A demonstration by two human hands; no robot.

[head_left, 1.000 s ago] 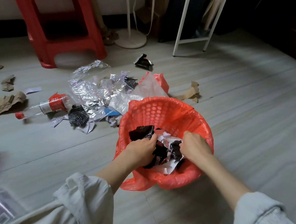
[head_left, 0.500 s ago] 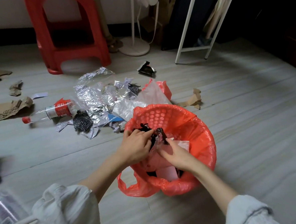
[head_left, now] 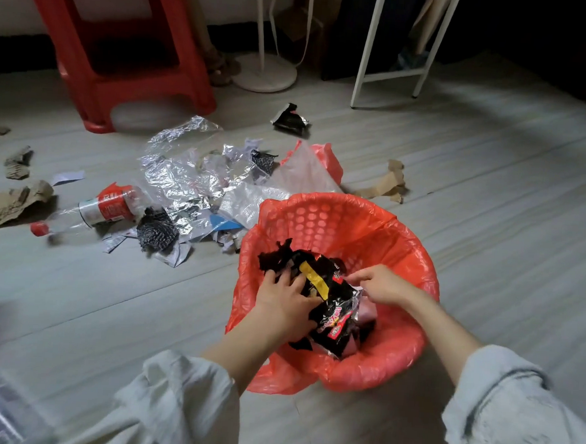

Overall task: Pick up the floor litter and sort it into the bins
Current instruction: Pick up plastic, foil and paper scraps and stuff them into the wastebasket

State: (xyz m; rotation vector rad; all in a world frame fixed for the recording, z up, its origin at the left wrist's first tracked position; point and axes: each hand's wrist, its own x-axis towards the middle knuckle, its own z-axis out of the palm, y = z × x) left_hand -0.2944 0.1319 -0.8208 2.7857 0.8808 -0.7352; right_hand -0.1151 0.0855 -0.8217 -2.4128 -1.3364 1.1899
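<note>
A red perforated bin (head_left: pixel 322 220) lined with a red plastic bag stands on the floor before me. Both my hands are inside it. My left hand (head_left: pixel 285 302) presses flat on a crumpled black snack wrapper (head_left: pixel 334 313) with a yellow strip, fingers spread over torn black pieces. My right hand (head_left: pixel 380 283) pinches the wrapper's right edge. On the floor to the left lie silver foil and clear film (head_left: pixel 184 177), a plastic bottle (head_left: pixel 96 210) with a red label, and a black crumpled scrap (head_left: pixel 155 234).
A red stool (head_left: pixel 123 57) stands behind the litter, a white fan base (head_left: pixel 264 72) and a white rack leg (head_left: pixel 367 48) further back. Cardboard scraps lie at the far left (head_left: pixel 8 201) and right of the bin (head_left: pixel 386 186). Another black wrapper (head_left: pixel 291 118) lies beyond.
Both hands have shifted within the bin and a large black wrapper with a yellow strip now lies spread under them. The view has moved closer to the bin.
</note>
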